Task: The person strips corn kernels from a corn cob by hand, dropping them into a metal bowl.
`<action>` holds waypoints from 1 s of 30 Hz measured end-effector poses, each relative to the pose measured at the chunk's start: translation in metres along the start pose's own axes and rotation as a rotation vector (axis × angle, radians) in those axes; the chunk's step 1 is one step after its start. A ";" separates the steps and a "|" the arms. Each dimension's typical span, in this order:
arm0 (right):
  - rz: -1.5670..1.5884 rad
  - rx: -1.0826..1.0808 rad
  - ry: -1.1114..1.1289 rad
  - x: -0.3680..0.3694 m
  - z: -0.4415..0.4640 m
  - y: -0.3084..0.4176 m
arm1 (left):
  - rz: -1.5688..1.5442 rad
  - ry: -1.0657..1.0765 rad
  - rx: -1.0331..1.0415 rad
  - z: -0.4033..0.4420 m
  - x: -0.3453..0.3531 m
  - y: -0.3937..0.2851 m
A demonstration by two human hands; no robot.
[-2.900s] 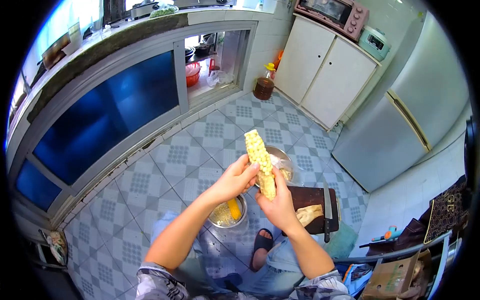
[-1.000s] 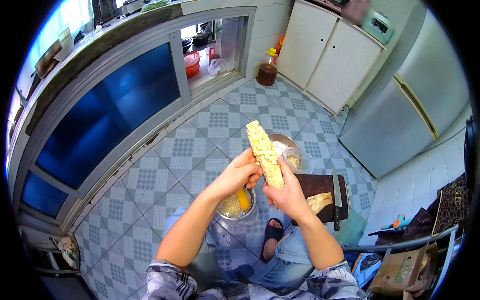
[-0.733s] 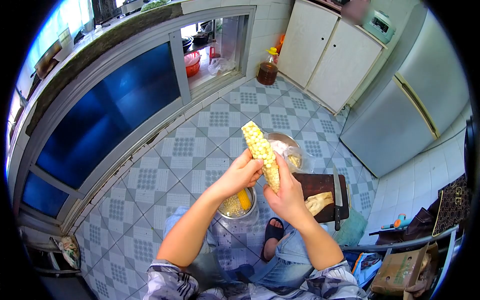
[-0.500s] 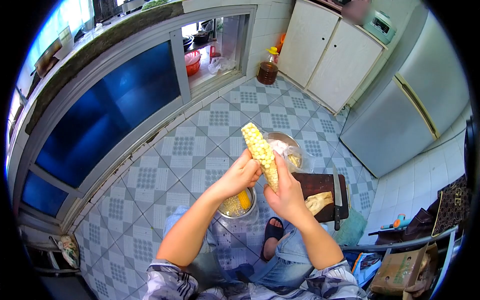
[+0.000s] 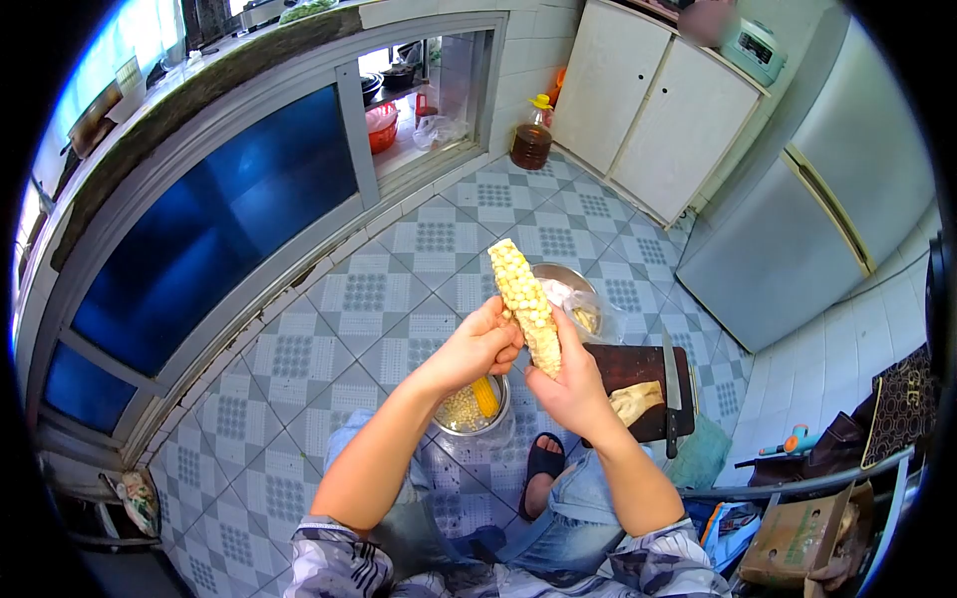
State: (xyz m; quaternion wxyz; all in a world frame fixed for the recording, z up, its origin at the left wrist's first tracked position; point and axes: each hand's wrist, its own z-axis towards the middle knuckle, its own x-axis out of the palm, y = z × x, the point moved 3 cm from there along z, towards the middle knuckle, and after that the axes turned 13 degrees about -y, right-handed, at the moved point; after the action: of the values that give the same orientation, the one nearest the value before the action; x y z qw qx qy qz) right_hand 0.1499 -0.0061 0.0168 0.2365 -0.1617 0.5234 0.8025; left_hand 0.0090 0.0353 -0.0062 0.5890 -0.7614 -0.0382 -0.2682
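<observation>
A pale yellow corn cob (image 5: 525, 299) is tilted up in front of me, its lower part bare of kernels on the right side. My right hand (image 5: 573, 389) is closed around its lower end, thumb along the side. My left hand (image 5: 481, 344) is closed, its curled fingertips and thumb pressed at the cob's left edge; what lies between them is hidden. Below my left wrist, a metal pot (image 5: 469, 429) on the floor holds loose kernels and a yellower corn cob (image 5: 484, 397).
Behind the cob stands a metal bowl (image 5: 558, 274) with a plastic bag (image 5: 603, 319). To the right, a dark cutting board (image 5: 623, 369) carries a knife (image 5: 672, 384) and a pale husk-like piece (image 5: 635, 402). An oil jug (image 5: 531, 140) stands by the cabinet (image 5: 648, 110); a fridge (image 5: 788, 229) is at right.
The cob's top has shifted slightly right and up. My left hand's fingers have slid a little along its left edge. My right hand keeps its hold.
</observation>
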 end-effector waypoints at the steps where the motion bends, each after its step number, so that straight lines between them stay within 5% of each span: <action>1: 0.062 -0.028 -0.015 0.000 0.000 -0.001 | -0.002 0.004 -0.009 0.000 -0.001 0.000; 16: -0.398 -0.129 -0.015 -0.001 -0.001 0.017 | 0.165 -0.087 0.013 -0.003 0.003 -0.006; 23: -0.181 -0.033 -0.001 0.000 0.001 0.011 | 0.153 -0.111 0.023 -0.001 -0.001 0.000; 30: -0.206 -0.058 -0.037 0.000 0.000 0.012 | -0.199 -0.038 -0.133 0.000 0.002 -0.001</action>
State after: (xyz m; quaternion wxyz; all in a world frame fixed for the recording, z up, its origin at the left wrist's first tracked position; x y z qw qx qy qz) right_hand 0.1438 -0.0098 0.0259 0.3223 -0.2066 0.4760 0.7918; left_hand 0.0107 0.0346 -0.0045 0.5070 -0.7961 -0.1069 -0.3127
